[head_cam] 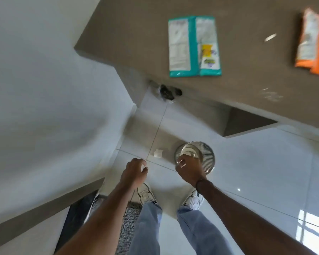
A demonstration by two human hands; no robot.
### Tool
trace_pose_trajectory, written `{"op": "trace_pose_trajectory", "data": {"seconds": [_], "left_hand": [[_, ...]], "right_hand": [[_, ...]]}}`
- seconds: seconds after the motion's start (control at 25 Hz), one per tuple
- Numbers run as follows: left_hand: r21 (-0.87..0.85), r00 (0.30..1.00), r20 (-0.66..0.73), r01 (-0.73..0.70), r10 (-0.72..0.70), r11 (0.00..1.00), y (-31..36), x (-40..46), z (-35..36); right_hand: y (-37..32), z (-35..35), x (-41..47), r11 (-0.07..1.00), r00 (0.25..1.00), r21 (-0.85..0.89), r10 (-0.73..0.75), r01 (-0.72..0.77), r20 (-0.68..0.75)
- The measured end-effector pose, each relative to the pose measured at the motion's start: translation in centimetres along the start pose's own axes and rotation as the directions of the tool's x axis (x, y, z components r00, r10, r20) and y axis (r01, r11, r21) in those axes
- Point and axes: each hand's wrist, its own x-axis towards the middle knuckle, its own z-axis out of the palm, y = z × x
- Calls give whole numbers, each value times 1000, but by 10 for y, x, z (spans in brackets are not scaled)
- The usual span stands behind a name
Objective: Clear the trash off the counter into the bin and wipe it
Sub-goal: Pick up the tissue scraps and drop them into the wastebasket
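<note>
A round ribbed metal bin [208,159] stands on the white tiled floor below the counter [136,34]. My right hand [189,173] grips a clear plastic cup [190,150] tilted over the bin's mouth. My left hand [134,172] hangs beside it with the fingers curled shut; I cannot see anything inside it. On the brown counter lie a teal and white packet [193,46], orange packets [313,43] at the right edge, and a small white scrap [270,37]. A dark crumpled wrapper [167,92] sits at the counter's near edge.
A crumpled white paper [157,153] lies on the floor just left of the bin. My feet in white shoes [145,194] stand on the tiles, with a grey rug [126,227] under my left leg. A white wall fills the left side.
</note>
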Motion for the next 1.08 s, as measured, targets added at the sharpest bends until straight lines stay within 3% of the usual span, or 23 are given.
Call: {"op": "trace_pose_trajectory", "data": {"seconds": [0.32, 0.48, 0.68, 0.76, 0.88, 1.0, 1.08], "left_hand": [[61, 995, 70, 71, -75, 996, -181, 201, 163], [66, 993, 84, 79, -85, 995, -231, 279, 238], [77, 991, 112, 63, -72, 995, -267, 319, 293], [59, 986, 126, 106, -113, 993, -268, 308, 292], [21, 977, 146, 152, -153, 988, -247, 273, 262], [-143, 985, 110, 148, -133, 979, -190, 221, 207], [-305, 993, 74, 109, -90, 946, -134, 175, 162]], "right_hand": [[84, 244, 224, 979, 996, -192, -56, 69, 74], [109, 321, 316, 922, 972, -358, -65, 145, 226], [130, 389, 353, 751, 942, -587, -143, 303, 303], [137, 391, 337, 742, 934, -601, -96, 298, 344], [127, 357, 293, 872, 950, -467, 8, 146, 312], [94, 295, 230, 997, 970, -74, 54, -38, 236], [64, 238, 180, 950, 960, 258, 110, -177, 257]]}}
